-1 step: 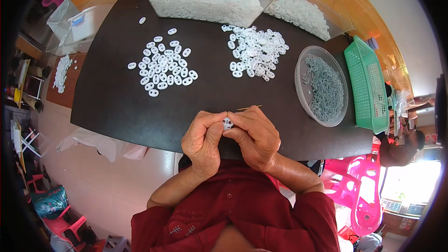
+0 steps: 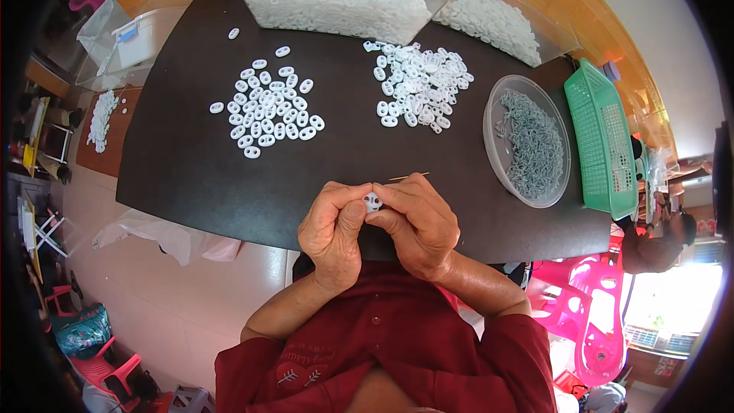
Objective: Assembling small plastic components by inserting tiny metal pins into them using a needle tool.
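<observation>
A small white oval plastic piece with two holes (image 2: 372,202) is pinched between both my hands above the table's near edge. My left hand (image 2: 334,229) grips its left side with thumb and fingers. On the other side my right hand (image 2: 417,226) holds it the same way, fingertips nearly meeting. A thin yellowish stick (image 2: 409,177) lies just beyond my right fingers. Farther off on the dark table (image 2: 336,157) are a loose spread of white two-hole pieces (image 2: 267,111) on the left and a denser heap of similar white pieces (image 2: 423,80) to the right.
Clear bins of white pieces (image 2: 336,4) stand along the back. At right, a round plastic tub (image 2: 489,134) holds many small grey screws (image 2: 535,149), beside a green basket (image 2: 600,138). Pink plastic chairs (image 2: 585,321) stand at lower right. A person (image 2: 661,241) is beyond them.
</observation>
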{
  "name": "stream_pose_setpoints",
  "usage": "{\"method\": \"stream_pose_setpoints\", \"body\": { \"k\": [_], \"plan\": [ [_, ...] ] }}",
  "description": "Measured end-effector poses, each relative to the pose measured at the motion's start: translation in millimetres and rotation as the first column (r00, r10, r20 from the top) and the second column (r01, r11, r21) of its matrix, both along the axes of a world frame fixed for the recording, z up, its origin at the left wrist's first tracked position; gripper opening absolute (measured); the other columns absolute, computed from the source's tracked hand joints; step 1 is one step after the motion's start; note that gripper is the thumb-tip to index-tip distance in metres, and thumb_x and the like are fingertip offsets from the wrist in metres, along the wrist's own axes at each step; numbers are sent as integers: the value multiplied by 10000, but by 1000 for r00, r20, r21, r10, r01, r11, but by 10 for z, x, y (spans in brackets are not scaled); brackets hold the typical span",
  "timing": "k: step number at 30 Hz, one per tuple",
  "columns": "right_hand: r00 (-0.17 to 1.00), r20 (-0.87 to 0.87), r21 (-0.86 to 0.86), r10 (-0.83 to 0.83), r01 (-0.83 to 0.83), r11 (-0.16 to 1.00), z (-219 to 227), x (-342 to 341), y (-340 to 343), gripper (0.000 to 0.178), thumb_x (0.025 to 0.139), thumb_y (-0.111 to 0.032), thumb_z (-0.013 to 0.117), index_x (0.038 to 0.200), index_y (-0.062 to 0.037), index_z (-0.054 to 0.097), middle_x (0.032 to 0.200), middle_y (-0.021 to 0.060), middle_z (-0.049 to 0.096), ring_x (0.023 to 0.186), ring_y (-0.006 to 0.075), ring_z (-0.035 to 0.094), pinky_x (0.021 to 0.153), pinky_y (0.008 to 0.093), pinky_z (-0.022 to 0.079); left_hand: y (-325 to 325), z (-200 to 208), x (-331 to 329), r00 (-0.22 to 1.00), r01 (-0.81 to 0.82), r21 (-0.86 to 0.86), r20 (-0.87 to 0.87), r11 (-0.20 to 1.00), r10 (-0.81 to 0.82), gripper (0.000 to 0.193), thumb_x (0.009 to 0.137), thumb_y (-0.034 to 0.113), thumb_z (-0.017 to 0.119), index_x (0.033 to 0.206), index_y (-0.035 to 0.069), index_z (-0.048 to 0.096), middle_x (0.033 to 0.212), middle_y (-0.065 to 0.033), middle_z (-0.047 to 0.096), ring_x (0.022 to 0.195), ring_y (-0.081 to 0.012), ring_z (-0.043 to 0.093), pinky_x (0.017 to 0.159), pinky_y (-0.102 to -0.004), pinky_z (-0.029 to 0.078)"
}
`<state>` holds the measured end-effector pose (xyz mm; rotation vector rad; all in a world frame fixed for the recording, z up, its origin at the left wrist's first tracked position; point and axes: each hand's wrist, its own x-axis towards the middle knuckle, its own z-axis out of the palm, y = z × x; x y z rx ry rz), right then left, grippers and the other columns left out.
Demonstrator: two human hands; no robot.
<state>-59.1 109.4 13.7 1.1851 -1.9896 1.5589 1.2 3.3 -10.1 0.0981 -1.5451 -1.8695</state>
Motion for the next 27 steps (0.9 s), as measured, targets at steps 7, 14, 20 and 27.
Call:
{"method": "stream_pose_setpoints", "body": {
  "k": [7, 14, 20, 27],
  "plan": [
    [1000, -11, -12, 4, -4, 1000, 1, 8, -23, 370, 650, 28, 753, 999, 34, 629, 815, 115, 642, 625, 212, 548, 528, 292, 436, 8, -16, -1, 1000, 11, 36, -17, 999, -10, 169, 929, 142, 579, 958, -20, 617, 800, -35, 569, 704, -94, 488, 622, -215, 394],
    [1000, -14, 10, 8, -8, 1000, -7, 12, -23, 347, 665, 0, 754, 988, 38, 632, 810, 112, 647, 645, 218, 571, 555, 299, 454, 18, -19, 12, 1000, -3, 55, -17, 998, 4, 175, 927, 149, 584, 965, -19, 612, 803, -28, 552, 705, -90, 473, 622, -213, 387],
    [998, -59, 41, -11, 14, 999, -11, 4, -26, 328, 691, -31, 750, 990, 33, 631, 768, 104, 639, 618, 218, 568, 552, 304, 455, 56, -17, 23, 1000, -9, 88, 1, 996, 8, 161, 934, 142, 570, 958, -14, 602, 808, -20, 534, 716, -83, 451, 641, -212, 369],
    [986, -165, 42, -29, 36, 998, -95, -34, -29, 323, 658, 53, 710, 963, 41, 605, 765, 110, 605, 563, 233, 528, 498, 314, 421, 84, -45, -3, 1000, -10, 73, 14, 997, 9, 142, 943, 127, 550, 939, -8, 594, 804, -6, 514, 717, -79, 431, 655, -211, 353]
  ]
}}
